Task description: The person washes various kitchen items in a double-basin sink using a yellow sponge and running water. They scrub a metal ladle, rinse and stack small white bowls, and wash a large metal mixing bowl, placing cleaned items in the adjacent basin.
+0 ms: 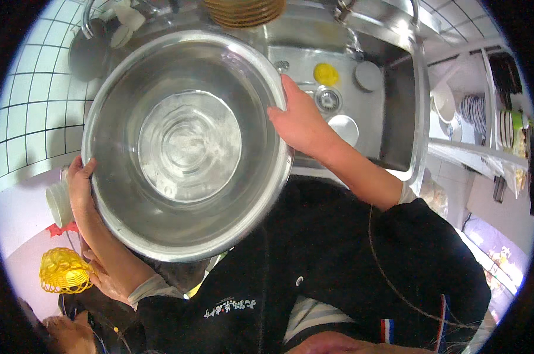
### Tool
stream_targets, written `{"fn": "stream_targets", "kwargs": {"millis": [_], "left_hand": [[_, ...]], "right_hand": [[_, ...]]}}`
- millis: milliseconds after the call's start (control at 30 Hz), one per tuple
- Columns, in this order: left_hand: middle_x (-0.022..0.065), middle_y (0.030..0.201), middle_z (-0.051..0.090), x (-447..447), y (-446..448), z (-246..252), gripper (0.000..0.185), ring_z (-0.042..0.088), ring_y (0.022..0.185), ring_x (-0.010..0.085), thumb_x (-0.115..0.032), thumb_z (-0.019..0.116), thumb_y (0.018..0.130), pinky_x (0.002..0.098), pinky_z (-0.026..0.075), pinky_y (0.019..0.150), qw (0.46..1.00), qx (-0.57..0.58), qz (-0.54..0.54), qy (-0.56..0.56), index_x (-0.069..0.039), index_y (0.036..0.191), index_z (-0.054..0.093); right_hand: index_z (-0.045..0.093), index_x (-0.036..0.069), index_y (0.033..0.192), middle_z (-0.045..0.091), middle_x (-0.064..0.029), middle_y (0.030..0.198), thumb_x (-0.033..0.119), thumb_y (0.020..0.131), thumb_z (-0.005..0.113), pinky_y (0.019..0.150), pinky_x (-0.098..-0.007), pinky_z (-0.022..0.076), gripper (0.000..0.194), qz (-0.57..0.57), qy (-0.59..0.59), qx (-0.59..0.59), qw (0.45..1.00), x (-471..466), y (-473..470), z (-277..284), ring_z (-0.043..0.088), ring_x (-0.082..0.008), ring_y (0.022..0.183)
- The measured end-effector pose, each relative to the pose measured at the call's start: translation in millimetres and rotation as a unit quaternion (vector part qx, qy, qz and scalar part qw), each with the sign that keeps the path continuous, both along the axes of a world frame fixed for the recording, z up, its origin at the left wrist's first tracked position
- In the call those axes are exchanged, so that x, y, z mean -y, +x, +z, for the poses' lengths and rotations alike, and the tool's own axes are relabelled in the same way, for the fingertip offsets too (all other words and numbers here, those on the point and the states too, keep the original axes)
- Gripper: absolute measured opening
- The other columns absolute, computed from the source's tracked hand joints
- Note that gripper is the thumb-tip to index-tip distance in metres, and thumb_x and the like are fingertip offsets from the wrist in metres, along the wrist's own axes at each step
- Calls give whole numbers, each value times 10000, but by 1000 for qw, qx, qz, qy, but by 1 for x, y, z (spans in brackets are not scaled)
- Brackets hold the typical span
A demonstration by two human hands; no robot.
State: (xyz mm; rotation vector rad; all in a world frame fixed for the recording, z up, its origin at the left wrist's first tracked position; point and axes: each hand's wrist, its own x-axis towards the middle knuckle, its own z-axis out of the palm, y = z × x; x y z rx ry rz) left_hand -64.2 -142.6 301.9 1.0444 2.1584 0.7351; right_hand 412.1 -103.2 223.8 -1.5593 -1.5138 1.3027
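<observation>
A large round stainless steel basin (116,101) is held up and tilted, its inside facing the camera. A thin layer of water appears to lie on its bottom, though glare makes this uncertain. My left hand (82,179) grips the rim at the left side, thumb over the edge. On the upper right rim, my right hand (295,115) has hold of it, beside the sink (373,141). In the sink lie a yellow scrubber (326,74), a grey round lid or dish (368,76), a pale round dish (344,129) and a drain strainer (328,100).
Brown stacked plates or baskets (244,12) stand behind the basin, near a faucet (344,11). Shelves with bowls (443,102) are at the right. At lower left, another person's hand (105,278) holds a yellow plastic basket (63,271), near stacked pale cups (60,205).
</observation>
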Motion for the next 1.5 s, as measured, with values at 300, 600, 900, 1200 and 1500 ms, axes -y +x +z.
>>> {"fn": "stream_targets", "kwargs": {"millis": [300, 600, 900, 1200, 1500], "left_hand": [[118, 1003, 654, -2, 131, 53, 377, 615, 844, 200, -129, 607, 882, 316, 480, 806, 998, -13, -33, -44, 65, 1203, 569], [114, 882, 645, -24, 258, 60, 306, 618, 758, 199, -125, 576, 878, 316, 487, 710, 995, 4, -66, -79, 77, 1107, 600], [95, 901, 659, -70, 325, 58, 236, 622, 721, 183, -102, 571, 888, 316, 494, 684, 986, -19, -103, -131, 44, 1064, 627], [65, 965, 680, -47, 454, 109, 282, 626, 839, 180, -190, 624, 872, 292, 483, 772, 982, 59, -167, 63, 4, 1075, 651], [106, 941, 677, -117, 523, 118, 292, 629, 830, 190, -245, 613, 901, 332, 507, 816, 933, -21, -357, 31, -1, 1057, 650]], "right_hand": [[401, -12, 1377, 565, -194, 1249, -22, 871, 507, 957, -402, 466, 516, -15, -137, -146, 980, 67, 108, 4, 566, -287, 1140], [433, -52, 1323, 591, -259, 1178, -19, 818, 520, 900, -441, 488, 514, -102, -199, -217, 950, 98, 197, -37, 593, -366, 1083], [366, -13, 1421, 541, -197, 1266, -43, 832, 506, 951, -431, 474, 606, -115, -256, -280, 918, 93, 247, -43, 556, -304, 1139], [360, -14, 1415, 559, -200, 1240, -2, 829, 558, 943, -435, 483, 619, -101, -353, -311, 877, 92, 274, -83, 576, -290, 1119], [421, -6, 1356, 596, -175, 1151, 74, 823, 602, 845, -384, 517, 568, -58, -379, -327, 864, 100, 277, -110, 622, -255, 999]]}}
